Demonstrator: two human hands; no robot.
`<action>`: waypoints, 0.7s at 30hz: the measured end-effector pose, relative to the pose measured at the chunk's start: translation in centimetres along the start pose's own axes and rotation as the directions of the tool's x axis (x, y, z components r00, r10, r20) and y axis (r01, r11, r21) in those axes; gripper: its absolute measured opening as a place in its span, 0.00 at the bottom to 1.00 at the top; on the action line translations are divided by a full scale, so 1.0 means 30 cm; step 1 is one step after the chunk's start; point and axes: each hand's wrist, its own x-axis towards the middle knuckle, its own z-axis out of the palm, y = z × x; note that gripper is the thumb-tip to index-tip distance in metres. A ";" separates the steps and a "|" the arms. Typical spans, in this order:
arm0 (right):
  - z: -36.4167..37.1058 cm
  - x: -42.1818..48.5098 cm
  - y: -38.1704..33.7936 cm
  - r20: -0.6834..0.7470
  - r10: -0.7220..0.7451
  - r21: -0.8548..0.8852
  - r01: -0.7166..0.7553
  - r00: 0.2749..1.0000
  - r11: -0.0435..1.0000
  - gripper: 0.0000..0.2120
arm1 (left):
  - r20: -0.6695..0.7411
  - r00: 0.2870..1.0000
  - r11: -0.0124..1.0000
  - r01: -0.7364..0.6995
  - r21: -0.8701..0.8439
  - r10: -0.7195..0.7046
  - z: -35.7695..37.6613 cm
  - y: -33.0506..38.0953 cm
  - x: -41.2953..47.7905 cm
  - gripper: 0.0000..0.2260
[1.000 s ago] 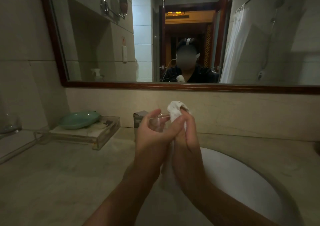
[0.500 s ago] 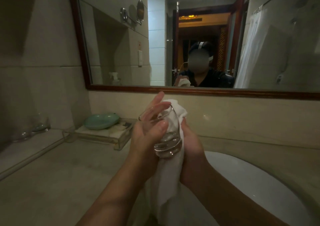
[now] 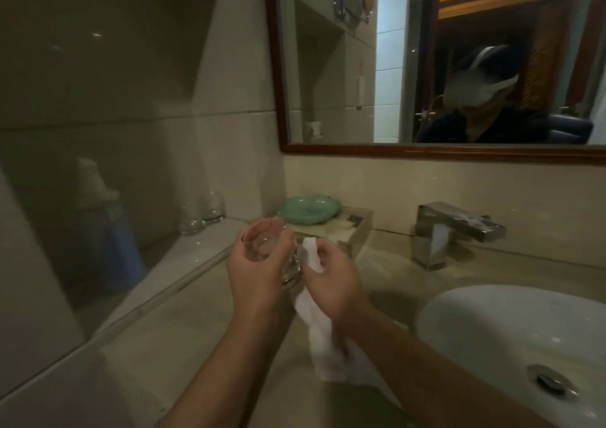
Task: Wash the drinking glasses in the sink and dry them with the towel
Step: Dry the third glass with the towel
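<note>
My left hand (image 3: pixel 262 270) grips a clear drinking glass (image 3: pixel 262 244), tilted with its mouth toward me, above the counter left of the sink. My right hand (image 3: pixel 337 280) holds a white towel (image 3: pixel 319 332) against the glass's lower side; the cloth hangs down past my wrist. Two more clear glasses (image 3: pixel 203 213) stand upright on a raised ledge by the left wall. The white oval sink (image 3: pixel 492 329) lies at the lower right with its drain (image 3: pixel 554 383) showing.
A square chrome faucet (image 3: pixel 452 231) stands behind the sink. A green dish (image 3: pixel 311 209) sits on a clear tray (image 3: pixel 354 231) against the back wall. A framed mirror (image 3: pixel 426 67) hangs above. The stone counter (image 3: pixel 183 345) stretches to the left.
The view has swung left, so the sink now lies at the right. Both hands carried the glass and towel lower and left over the counter; the towel now sits beside the glass.
</note>
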 end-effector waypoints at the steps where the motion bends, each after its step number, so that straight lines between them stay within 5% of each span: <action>1: 0.021 0.010 -0.014 0.025 -0.108 -0.188 0.111 0.994 0.976 0.05 | -0.044 0.999 0.999 -0.023 0.043 0.024 -0.039 -0.004 0.033 0.12; 3: 0.083 0.036 -0.037 0.093 -0.218 -0.486 0.236 0.971 0.842 0.07 | -0.126 0.990 0.990 -0.055 0.128 0.072 -0.114 -0.021 0.110 0.14; 6: 0.184 0.080 -0.097 0.069 -0.258 -0.558 0.251 0.964 0.791 0.06 | -0.230 0.973 0.985 0.020 0.172 0.020 -0.208 -0.049 0.232 0.18; 11: 0.389 0.180 -0.098 0.184 -0.161 -0.446 0.229 0.970 0.865 0.25 | -0.263 0.960 0.902 0.025 0.432 0.100 -0.313 -0.141 0.428 0.31; 14: 0.514 0.253 -0.078 0.203 -0.030 -0.200 0.072 0.979 0.977 0.18 | -0.263 0.963 0.891 0.076 0.448 0.050 -0.345 -0.180 0.525 0.31; 21: 0.680 0.405 0.025 0.106 0.040 0.017 -0.042 0.994 0.999 0.15 | -0.195 0.981 0.911 0.087 0.402 -0.007 -0.378 -0.269 0.704 0.35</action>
